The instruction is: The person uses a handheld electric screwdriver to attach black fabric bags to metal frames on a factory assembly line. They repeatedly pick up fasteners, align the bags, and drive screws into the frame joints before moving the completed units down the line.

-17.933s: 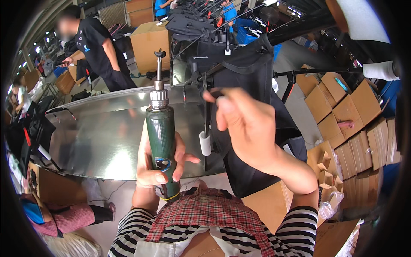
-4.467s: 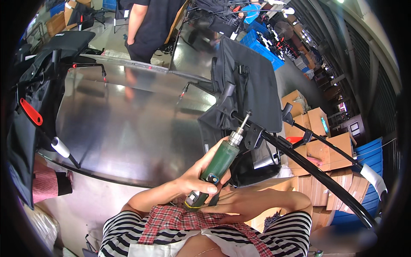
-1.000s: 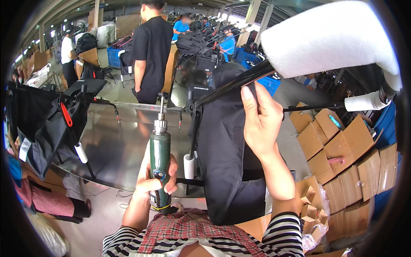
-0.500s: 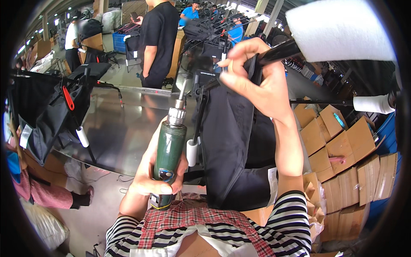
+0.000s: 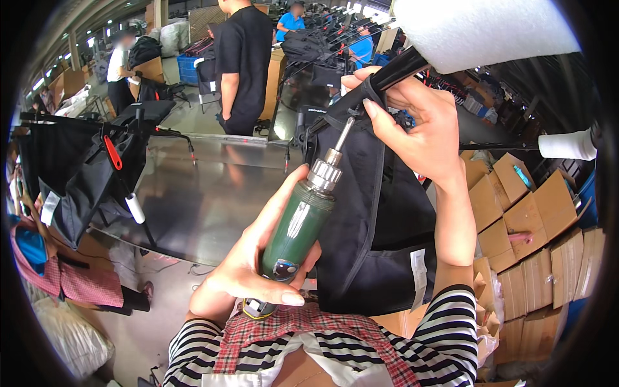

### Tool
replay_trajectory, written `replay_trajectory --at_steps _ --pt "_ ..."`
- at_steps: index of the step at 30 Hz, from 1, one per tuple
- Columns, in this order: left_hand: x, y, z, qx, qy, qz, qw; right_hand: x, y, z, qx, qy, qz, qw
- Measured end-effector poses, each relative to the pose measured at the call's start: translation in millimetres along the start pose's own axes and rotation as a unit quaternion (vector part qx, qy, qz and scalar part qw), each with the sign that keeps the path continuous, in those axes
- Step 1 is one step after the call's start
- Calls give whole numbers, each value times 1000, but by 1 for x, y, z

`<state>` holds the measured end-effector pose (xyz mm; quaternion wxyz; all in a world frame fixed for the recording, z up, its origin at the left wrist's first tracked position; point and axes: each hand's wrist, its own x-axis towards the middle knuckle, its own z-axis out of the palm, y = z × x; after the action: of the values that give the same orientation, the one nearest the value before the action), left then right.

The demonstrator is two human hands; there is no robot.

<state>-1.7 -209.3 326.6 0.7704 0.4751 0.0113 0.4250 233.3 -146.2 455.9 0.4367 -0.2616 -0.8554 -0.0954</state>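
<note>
My left hand point(image 5: 258, 264) is wrapped round a green electric screwdriver point(image 5: 296, 229). Its thin metal bit point(image 5: 345, 134) slants up and right, the tip at or very near the black fabric beside my right thumb; contact is hard to make out. My right hand point(image 5: 419, 119) is closed round a black frame tube point(image 5: 401, 68) and the fabric strap over it. From there a black fabric piece point(image 5: 348, 219) hangs down in front of me, a white label point(image 5: 418, 277) near its lower edge. White foam wrap point(image 5: 483, 32) covers the tube's upper end.
A metal-topped table point(image 5: 193, 200) extends to the left. Another black fabric frame point(image 5: 77, 168) with a red handle stands at its left end. Cardboard boxes point(image 5: 529, 219) are stacked on the right. A person in black point(image 5: 242, 64) stands beyond the table; others are farther back.
My left hand has swung the screwdriver right and tilted it, bringing the bit up to the fabric by my right hand. My right fingers have closed in on the tube and strap.
</note>
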Motion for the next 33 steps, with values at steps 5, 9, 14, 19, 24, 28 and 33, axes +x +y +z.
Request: replay_trajectory --at_steps 5,9,14,19,24,28,33 --pt "9 -4 3 56 -8 33 998 -5 8 -1 -46 -4 -17 999" --pt "11 -7 18 97 17 52 994 -7 2 2 -46 8 19 999" --pt "17 -15 25 43 -9 69 997 -11 5 5 -49 23 17 998" --pt "19 -19 29 -27 -29 59 997 -10 5 5 -49 12 11 999" --pt "20 -22 12 -32 -48 22 998 -15 10 -13 -21 -16 4 1000" --pt "1 -44 -12 -59 -144 -39 987 -53 10 -43 68 18 85 994" --pt "23 -77 -17 -106 -430 -82 893 -194 33 -116 -97 46 298 949"
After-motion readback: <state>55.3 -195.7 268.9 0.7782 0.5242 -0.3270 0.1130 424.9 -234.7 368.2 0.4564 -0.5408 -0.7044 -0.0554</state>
